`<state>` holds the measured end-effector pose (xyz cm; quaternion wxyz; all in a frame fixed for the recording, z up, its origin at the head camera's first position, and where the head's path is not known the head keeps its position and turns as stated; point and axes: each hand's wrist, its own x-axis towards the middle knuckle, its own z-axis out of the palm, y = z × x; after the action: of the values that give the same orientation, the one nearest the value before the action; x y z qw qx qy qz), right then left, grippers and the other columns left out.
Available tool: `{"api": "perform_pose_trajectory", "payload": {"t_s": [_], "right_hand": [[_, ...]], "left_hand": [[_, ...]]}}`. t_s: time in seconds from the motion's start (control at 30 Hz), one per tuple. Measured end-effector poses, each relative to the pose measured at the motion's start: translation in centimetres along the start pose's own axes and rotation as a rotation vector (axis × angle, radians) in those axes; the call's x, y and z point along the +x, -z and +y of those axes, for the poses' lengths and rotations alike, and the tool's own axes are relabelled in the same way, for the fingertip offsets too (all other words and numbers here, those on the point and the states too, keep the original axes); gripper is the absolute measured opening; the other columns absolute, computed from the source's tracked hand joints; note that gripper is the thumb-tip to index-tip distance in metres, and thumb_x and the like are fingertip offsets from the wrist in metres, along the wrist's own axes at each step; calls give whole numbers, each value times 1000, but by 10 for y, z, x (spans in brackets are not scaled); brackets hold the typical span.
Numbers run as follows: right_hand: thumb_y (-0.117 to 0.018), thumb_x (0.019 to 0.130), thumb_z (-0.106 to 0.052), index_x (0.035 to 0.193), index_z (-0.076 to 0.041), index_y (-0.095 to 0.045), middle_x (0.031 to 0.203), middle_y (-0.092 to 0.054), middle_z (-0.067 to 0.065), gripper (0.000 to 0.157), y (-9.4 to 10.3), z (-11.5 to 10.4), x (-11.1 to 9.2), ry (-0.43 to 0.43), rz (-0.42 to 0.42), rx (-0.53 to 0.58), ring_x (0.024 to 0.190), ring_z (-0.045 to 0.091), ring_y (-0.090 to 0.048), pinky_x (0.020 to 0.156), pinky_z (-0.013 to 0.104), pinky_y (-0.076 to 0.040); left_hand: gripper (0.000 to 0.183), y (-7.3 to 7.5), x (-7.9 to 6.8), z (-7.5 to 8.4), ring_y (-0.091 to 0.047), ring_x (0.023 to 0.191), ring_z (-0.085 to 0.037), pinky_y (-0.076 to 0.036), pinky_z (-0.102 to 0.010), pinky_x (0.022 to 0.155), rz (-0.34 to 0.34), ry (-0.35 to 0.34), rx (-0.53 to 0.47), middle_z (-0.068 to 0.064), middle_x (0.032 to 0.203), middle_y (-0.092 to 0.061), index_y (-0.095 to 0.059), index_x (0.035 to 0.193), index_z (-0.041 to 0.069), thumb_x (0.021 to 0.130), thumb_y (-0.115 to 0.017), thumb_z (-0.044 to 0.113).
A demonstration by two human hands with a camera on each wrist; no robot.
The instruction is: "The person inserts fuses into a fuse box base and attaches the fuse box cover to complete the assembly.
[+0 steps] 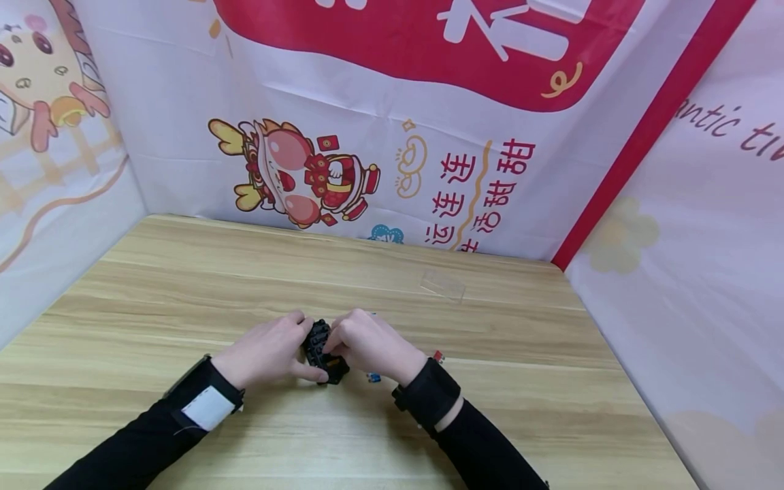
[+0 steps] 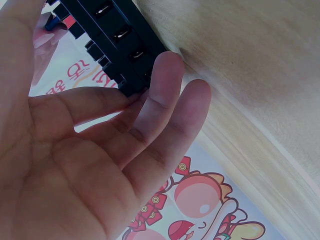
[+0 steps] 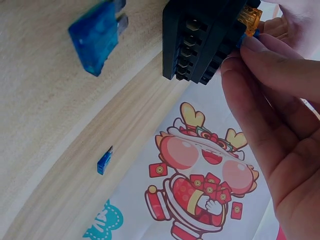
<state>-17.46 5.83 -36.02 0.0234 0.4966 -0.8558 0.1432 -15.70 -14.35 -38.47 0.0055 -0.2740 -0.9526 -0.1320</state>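
A black fuse box [image 1: 318, 347] with rows of slots is held above the wooden table, tilted. My left hand [image 1: 272, 350] grips it by its edges, thumb on the near end and fingers at the far end. In the left wrist view, the left fingers [image 2: 167, 75] touch the box's slotted underside. My right hand [image 1: 370, 344] pinches a small blue blade fuse [image 3: 242, 41] against the top of the box, mostly hidden by thumb and finger. An amber fuse [image 3: 250, 19] sits in the box beside it. How deep the blue fuse sits is hidden.
Loose on the table are a blue fuse [image 1: 374, 377] near the right wrist, a red fuse [image 1: 438, 356] and another blue fuse [image 3: 104, 161] farther back. A clear plastic piece [image 1: 443, 284] lies toward the back right. Printed cloth walls [image 1: 392, 88] enclose the table's back and sides.
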Motion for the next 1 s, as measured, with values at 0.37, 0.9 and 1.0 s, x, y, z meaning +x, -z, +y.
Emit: {"api": "perform_pose_trajectory", "payload": {"t_s": [0.37,0.9,1.0], "right_hand": [[-68,86,-4,96,-13,-75,90,-64,-7,15,0,1,1,-27,-29,-12,82,-2,-57,68,8,-40],[-65,87,-2,93,-13,-74,87,-62,-5,16,-4,2,1,-18,-14,-6,80,0,-56,67,8,-39],[-64,87,-1,92,-13,-74,88,-63,-5,16,-5,2,1,-13,-7,-14,79,0,-56,66,8,-39]], "left_hand": [[73,2,2,1,-50,75,-12,-43,-30,63,-10,6,-6,-1,92,-51,-59,104,7,67,-70,68],[71,-1,3,-2,-49,72,-10,-42,-28,61,-14,5,-3,1,90,-49,-58,101,9,66,-68,71],[72,-1,3,-2,-49,72,-10,-42,-28,61,-14,5,0,1,90,-50,-59,102,9,66,-68,71]]}}
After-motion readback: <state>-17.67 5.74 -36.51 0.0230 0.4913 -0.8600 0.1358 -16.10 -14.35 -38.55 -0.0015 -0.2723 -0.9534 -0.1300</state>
